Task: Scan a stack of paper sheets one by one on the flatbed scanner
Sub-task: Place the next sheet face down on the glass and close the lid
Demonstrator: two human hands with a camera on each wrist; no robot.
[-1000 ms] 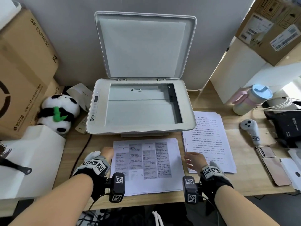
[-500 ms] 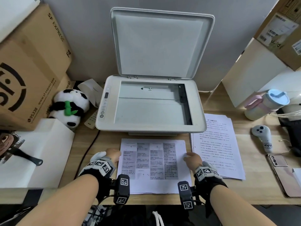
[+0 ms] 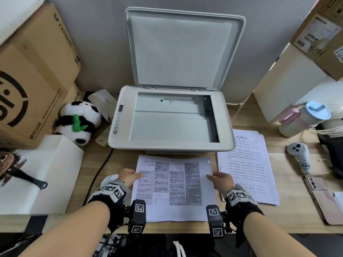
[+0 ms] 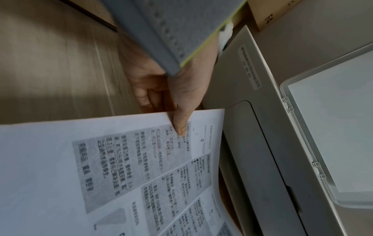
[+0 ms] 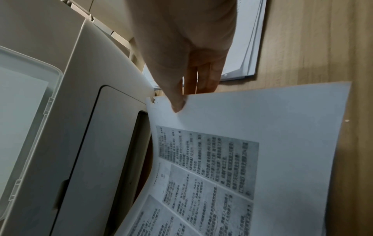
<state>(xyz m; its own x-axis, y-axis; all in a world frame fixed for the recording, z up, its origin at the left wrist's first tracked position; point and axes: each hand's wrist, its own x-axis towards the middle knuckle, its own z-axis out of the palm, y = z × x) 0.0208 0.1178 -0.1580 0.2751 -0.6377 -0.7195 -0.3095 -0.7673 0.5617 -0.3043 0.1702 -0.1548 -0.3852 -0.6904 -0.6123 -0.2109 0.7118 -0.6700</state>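
Two hands pinch one printed sheet (image 3: 172, 186) at lower centre: left hand (image 3: 126, 176) on its left edge, right hand (image 3: 221, 179) on its right, thumbs on top, fingers hidden beneath. Its far edge curls upward; the print is too blurred to read. Above it, the flatbed scanner (image 3: 171, 117) gapes, lid raised, glass bare. Right of centre lies the paper stack (image 3: 246, 164), partly cut off behind the right hand.

Black wrist straps (image 3: 104, 199), checkered tags
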